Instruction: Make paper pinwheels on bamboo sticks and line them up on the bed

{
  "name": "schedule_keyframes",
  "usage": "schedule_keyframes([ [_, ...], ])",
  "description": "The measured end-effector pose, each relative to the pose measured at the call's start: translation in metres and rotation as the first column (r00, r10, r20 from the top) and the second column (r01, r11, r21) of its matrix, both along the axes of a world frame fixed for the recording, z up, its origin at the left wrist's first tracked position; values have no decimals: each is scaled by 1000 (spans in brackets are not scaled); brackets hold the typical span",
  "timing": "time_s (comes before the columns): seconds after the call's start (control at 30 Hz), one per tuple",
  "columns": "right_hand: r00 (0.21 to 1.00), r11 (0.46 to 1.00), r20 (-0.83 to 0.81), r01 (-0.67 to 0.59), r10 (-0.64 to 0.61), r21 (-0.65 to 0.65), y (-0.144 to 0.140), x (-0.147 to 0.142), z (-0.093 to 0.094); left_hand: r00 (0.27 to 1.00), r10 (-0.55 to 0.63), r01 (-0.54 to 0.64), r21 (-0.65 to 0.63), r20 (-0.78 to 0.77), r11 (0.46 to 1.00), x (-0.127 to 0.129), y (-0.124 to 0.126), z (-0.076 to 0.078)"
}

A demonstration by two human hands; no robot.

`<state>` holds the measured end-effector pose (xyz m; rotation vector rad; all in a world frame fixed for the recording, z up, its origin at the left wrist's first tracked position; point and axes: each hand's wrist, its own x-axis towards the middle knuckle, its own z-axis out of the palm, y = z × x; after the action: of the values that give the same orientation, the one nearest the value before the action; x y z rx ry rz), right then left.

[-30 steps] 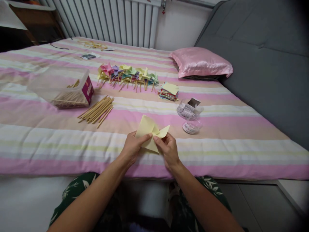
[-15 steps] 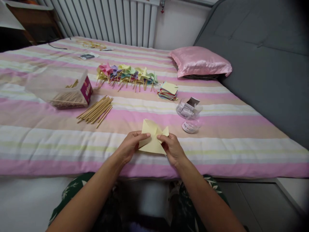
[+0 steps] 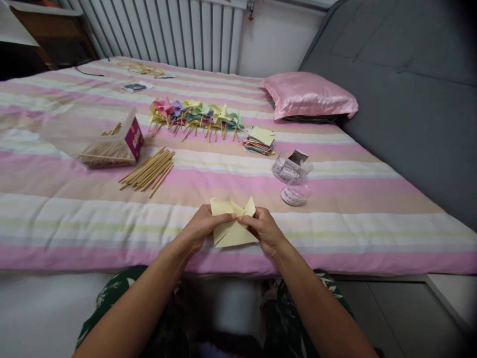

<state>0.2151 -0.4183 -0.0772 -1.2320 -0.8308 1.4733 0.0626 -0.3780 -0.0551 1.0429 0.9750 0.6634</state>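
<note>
A pale yellow paper square (image 3: 231, 232), partly folded into pinwheel flaps, sits between both hands just above the near edge of the striped bed (image 3: 335, 233). My left hand (image 3: 199, 228) pinches its left side and my right hand (image 3: 264, 229) pinches the folded flaps at its centre right. Further back lies a row of finished coloured paper pinwheels on sticks (image 3: 196, 115), with a stack of coloured paper squares (image 3: 260, 139) to their right. A loose bundle of wooden sticks (image 3: 149, 170) lies left of my hands.
A clear plastic box (image 3: 91, 134) with more sticks stands at the left. A small clear jar and its lid (image 3: 292, 176) lie right of centre. A pink pillow (image 3: 309, 95) rests by the grey headboard (image 3: 402, 84). A radiator stands behind.
My hands have lowered slightly toward the bed edge, and more flaps of the yellow paper have been folded in toward its centre.
</note>
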Motion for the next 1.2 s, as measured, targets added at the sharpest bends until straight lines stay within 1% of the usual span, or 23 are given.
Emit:
schedule_keyframes([
  [0.2, 1000, 1000, 11, -16, 16, 26, 1, 2, -4, 999, -25, 26, 29, -24, 999, -2, 3, -6],
  [0.37, 997, 999, 78, 0, -4, 50, 0, 1, -4, 999, -36, 36, 29, -22, 999, -2, 3, -6],
  [0.5, 991, 998, 132, 9, -18, 63, 0, 0, -5, 1000, -15, 15, 19, 3, 1000, -1, 1, -4],
  [0.53, 990, 996, 140, 14, -25, 83, 1, 0, -5, 1000, -6, 6, 20, 6, 1000, -1, 1, -4],
  [0.6, 987, 986, 152, 35, -60, 162, 1, -1, -5, 1000, 28, -28, 21, 11, 999, 0, 1, -3],
  [0.73, 978, 936, 160, 73, -135, 345, 1, 0, 1, 993, 115, -114, -22, 28, 993, 1, 2, -3],
  [0.83, 974, 917, 202, 15, -104, 399, 0, 2, 6, 988, 149, -148, -24, 34, 989, 1, 4, -5],
  [0.9, 960, 910, 270, -42, -78, 413, -1, 3, 6, 987, 157, -157, -7, 24, 988, 0, 4, -6],
  [0.97, 934, 906, 347, -75, -83, 417, -1, 3, 5, 988, 151, -151, 8, 15, 989, -1, 4, -6],
  [1.07, 902, 909, 415, -69, -120, 412, -1, 3, 3, 991, 136, -136, 20, 20, 991, -1, 3, -5],
  [1.2, 889, 912, 432, -44, -150, 408, 0, 4, 2, 993, 116, -116, 36, 17, 993, -1, 3, -4],
])
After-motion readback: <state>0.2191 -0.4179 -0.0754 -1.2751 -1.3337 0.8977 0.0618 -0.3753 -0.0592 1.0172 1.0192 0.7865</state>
